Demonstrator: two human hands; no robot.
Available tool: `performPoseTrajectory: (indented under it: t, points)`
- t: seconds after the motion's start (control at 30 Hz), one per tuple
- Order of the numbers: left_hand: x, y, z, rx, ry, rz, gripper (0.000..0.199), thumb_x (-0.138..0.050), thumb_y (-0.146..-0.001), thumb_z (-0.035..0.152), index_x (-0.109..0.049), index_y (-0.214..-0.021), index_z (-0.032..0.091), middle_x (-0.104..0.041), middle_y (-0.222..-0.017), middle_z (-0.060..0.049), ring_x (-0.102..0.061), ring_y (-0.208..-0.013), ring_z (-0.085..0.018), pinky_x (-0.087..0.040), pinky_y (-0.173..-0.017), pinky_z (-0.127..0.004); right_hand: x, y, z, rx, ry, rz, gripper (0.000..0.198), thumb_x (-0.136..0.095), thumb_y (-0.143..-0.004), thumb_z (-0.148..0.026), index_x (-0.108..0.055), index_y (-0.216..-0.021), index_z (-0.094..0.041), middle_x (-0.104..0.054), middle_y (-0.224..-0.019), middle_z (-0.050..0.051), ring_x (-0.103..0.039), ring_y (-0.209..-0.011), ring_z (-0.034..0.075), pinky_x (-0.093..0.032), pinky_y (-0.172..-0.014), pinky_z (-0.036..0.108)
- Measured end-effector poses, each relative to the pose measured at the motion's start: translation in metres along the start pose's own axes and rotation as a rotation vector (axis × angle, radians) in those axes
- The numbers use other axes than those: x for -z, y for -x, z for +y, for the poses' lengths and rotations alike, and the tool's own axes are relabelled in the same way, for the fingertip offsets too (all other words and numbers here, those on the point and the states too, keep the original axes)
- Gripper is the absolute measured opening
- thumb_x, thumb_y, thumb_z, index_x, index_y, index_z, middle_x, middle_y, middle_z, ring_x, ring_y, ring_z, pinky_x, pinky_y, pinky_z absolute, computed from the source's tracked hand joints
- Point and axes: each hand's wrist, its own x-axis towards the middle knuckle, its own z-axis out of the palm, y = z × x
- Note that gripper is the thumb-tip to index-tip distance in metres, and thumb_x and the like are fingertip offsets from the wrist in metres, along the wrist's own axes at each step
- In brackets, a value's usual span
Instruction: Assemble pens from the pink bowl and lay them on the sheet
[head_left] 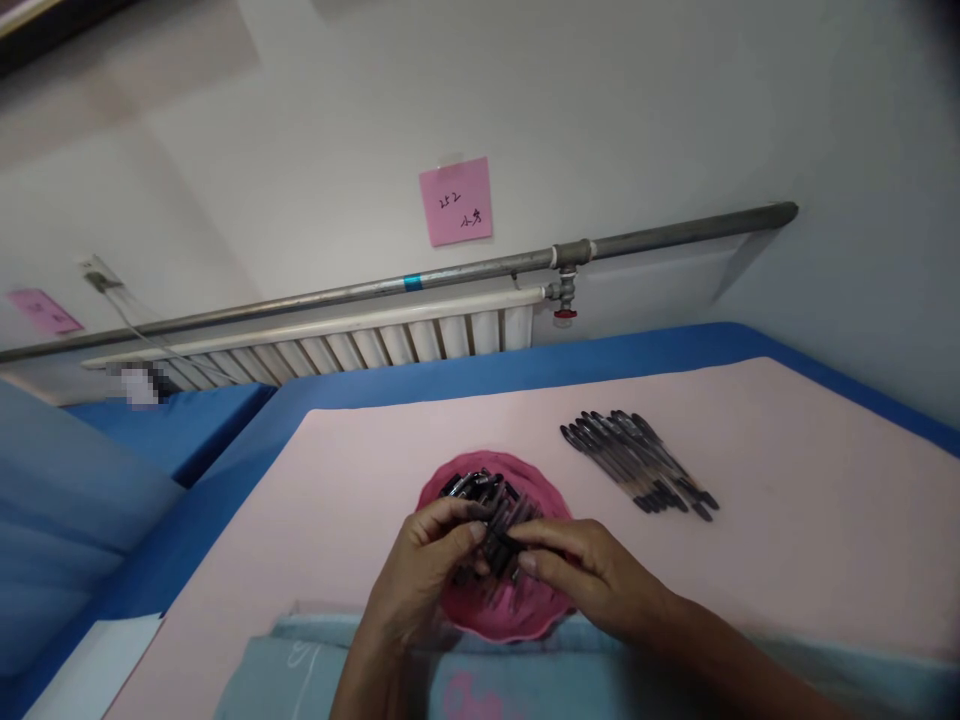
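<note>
A pink scalloped bowl (551, 600) holds a jumble of dark and clear pen parts (480, 487). Above its left side is my left hand (424, 560), thumb and fingers closed on a dark pen part. My right hand (592, 575) comes in from the right, its thumb and forefinger pinched on a black pen part close to the left fingertips. Blur and the clutter behind hide the exact shape of both pieces. To the right, whole capped pens (637, 460) lie side by side in a slanted row.
The pink table cover (810, 500) lies over a blue surface (645, 350). Behind stand a white radiator (420, 342), a metal pipe (675, 235) and a red-handled valve (565, 315). A pink note (457, 202) hangs on the wall. White paper (105, 665) lies at lower left.
</note>
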Motion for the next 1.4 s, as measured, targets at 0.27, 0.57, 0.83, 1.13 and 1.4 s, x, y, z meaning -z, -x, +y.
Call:
performPoseTrajectory:
  t: [0.27, 0.57, 0.83, 1.13, 1.4]
  points:
    - [-0.010, -0.002, 0.001, 0.021, 0.165, 0.067, 0.023, -0.075, -0.061, 0.020, -0.066, -0.082, 0.015, -0.064, -0.070, 0.001, -0.055, -0.050, -0.007, -0.045, -0.053, -0.020, -0.006, -0.001, 0.002, -0.152, -0.041, 0.045, 0.007, -0.057, -0.076, -0.022, -0.059, -0.083, -0.020, -0.063, -0.071, -0.001, -0.056, -0.063, 0.014, -0.043, -0.057, 0.025]
    - [-0.015, -0.009, -0.010, 0.064, 0.292, 0.142, 0.022, -0.078, -0.058, 0.021, -0.062, -0.069, 0.013, -0.060, -0.056, 0.002, -0.053, -0.048, -0.006, -0.045, -0.050, -0.017, -0.011, 0.000, 0.007, -0.246, 0.034, 0.115, 0.008, -0.056, -0.074, -0.028, -0.051, -0.073, -0.022, -0.052, -0.061, -0.004, -0.047, -0.057, 0.013, -0.037, -0.054, 0.025]
    - [-0.020, -0.009, -0.010, 0.084, 0.303, 0.181, 0.025, -0.080, -0.056, 0.022, -0.062, -0.071, 0.014, -0.061, -0.061, 0.002, -0.055, -0.052, -0.006, -0.046, -0.051, -0.016, -0.013, 0.001, 0.006, -0.233, 0.019, 0.140, 0.009, -0.054, -0.078, -0.029, -0.053, -0.074, -0.021, -0.057, -0.063, -0.003, -0.050, -0.059, 0.013, -0.039, -0.054, 0.024]
    - [-0.027, -0.010, -0.012, 0.066, 0.358, 0.212, 0.024, -0.080, -0.057, 0.023, -0.061, -0.068, 0.013, -0.062, -0.061, 0.001, -0.057, -0.053, -0.007, -0.047, -0.053, -0.016, -0.012, 0.000, 0.005, -0.141, 0.068, 0.129, 0.010, -0.051, -0.085, -0.030, -0.057, -0.086, -0.022, -0.064, -0.074, -0.001, -0.059, -0.066, 0.015, -0.047, -0.061, 0.026]
    - [-0.016, -0.014, -0.012, 0.014, 0.355, 0.328, 0.024, -0.079, -0.059, 0.025, -0.063, -0.072, 0.013, -0.066, -0.066, 0.000, -0.058, -0.053, -0.007, -0.049, -0.053, -0.017, -0.017, 0.002, 0.008, -0.132, 0.281, 0.196, 0.009, -0.047, -0.083, -0.021, -0.055, -0.085, -0.022, -0.064, -0.078, 0.002, -0.060, -0.070, 0.018, -0.047, -0.064, 0.032]
